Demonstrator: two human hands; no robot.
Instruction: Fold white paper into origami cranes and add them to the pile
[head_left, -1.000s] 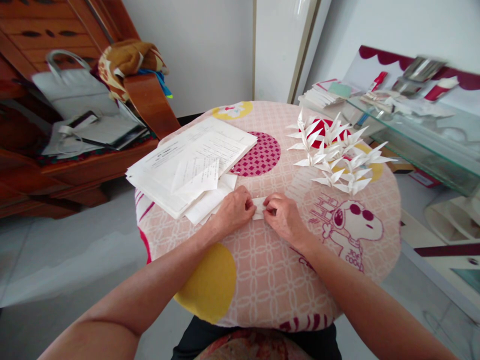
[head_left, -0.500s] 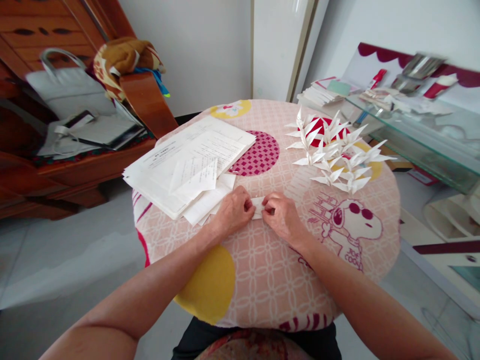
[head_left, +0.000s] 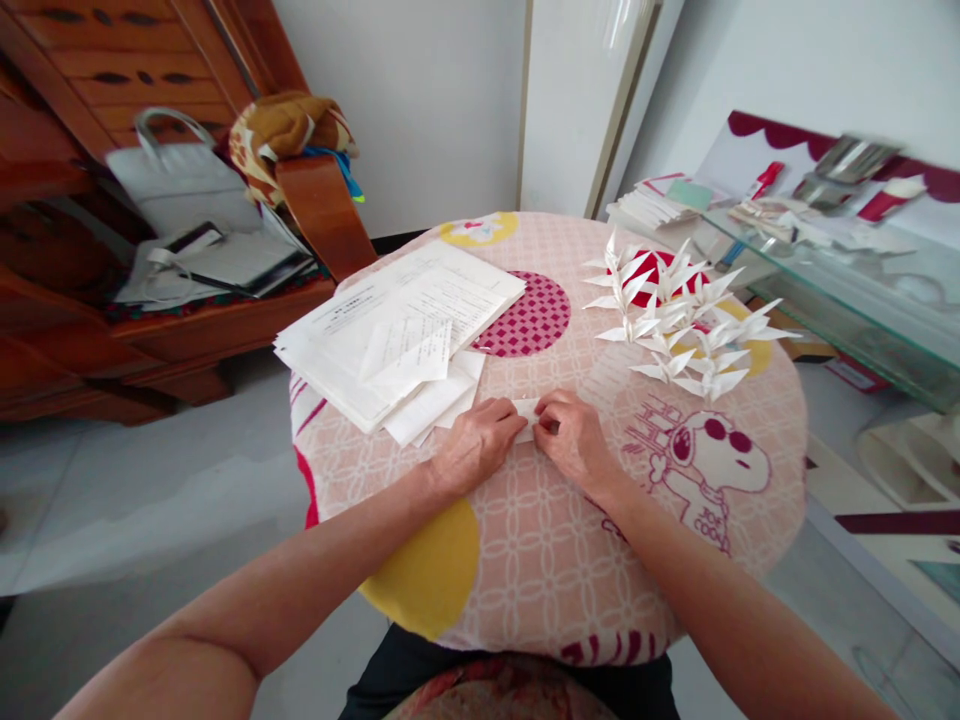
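Observation:
A small piece of folded white paper lies on the cloth-covered table, between my two hands. My left hand is closed, its fingertips pinching the paper's left part. On the other side my right hand pinches the paper with thumb and bent fingers. Much of the paper is hidden under the fingers, so its folds cannot be made out. Several white folded paper cranes stand in a cluster at the table's far right. A stack of printed sheets lies left of centre, with loose smaller papers at its near edge.
A glass shelf with papers, a red marker and a metal container borders the table on the right. At the left stands a wooden bench holding a pale handbag and a brown cloth.
The camera view has shifted, so the scene sits slightly right and lower. My left fingers have moved closer to my right hand along the paper. Both hands keep hold of it.

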